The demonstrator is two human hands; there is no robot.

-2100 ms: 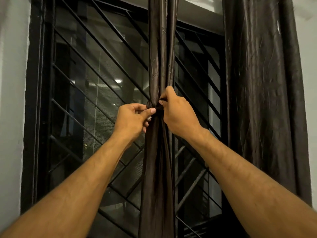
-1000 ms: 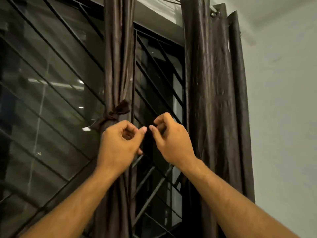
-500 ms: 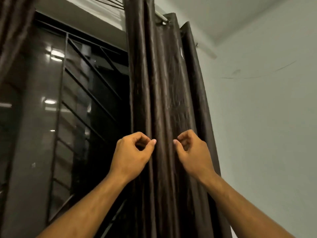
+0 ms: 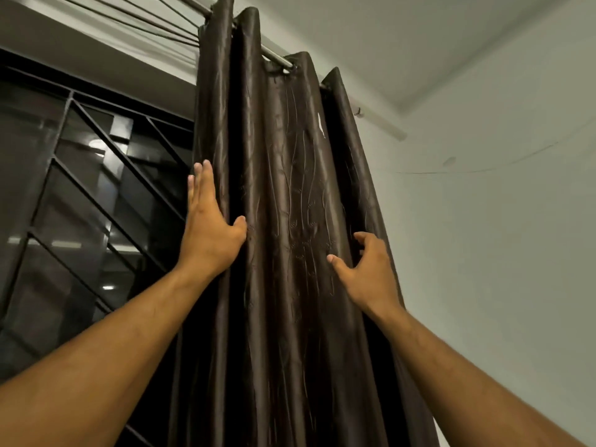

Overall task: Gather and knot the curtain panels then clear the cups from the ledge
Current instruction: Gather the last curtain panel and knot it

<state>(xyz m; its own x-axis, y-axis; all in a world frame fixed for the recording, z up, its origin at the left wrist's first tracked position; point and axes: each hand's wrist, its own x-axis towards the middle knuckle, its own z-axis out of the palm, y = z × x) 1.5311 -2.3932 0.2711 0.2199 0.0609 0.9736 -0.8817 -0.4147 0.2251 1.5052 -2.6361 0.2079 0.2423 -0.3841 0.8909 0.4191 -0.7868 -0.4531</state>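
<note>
A dark brown satin curtain panel hangs in loose folds from a metal rod at the right of the window. My left hand lies flat with straight fingers against the panel's left edge, thumb touching a fold. My right hand reaches to the panel's right side, fingers spread and slightly bent around the outer fold, thumb on the front of the fabric. The knotted panel, the ledge and the cups are out of view.
A black window grille with diagonal bars and dark glass fills the left. A pale wall runs along the right, meeting the ceiling above the rod. Thin lines fan out from the rod's left end.
The view swung right and up from the knotted middle panel to this hanging panel. Both hands rose and uncurled from loose fists, the left now flat on the fabric, the right spread at its edge.
</note>
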